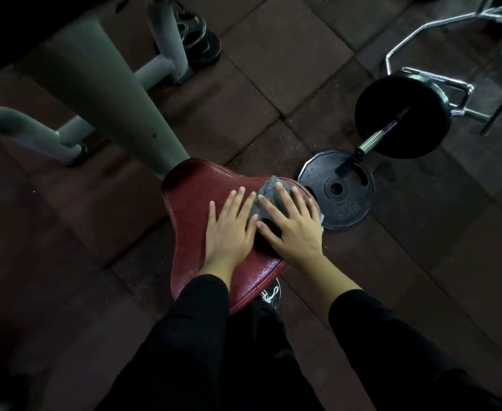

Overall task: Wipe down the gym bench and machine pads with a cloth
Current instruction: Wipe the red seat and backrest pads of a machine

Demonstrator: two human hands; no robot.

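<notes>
At the centre of the frame we press our right hand (291, 226) flat, fingers straight and spread, on a crumpled grey cloth (269, 191) that lies at the right edge of the red seat pad (190, 197). Our left hand (230, 229) lies beside it, open and flat on the bare pad, its fingertips just touching the cloth. The pad joins a grey machine post (107, 93) rising to the upper left, and right of the pad a black weight plate (337, 189) lies flat on the dark floor tiles (273, 69), with a loaded bar (375, 140) beyond it.
</notes>
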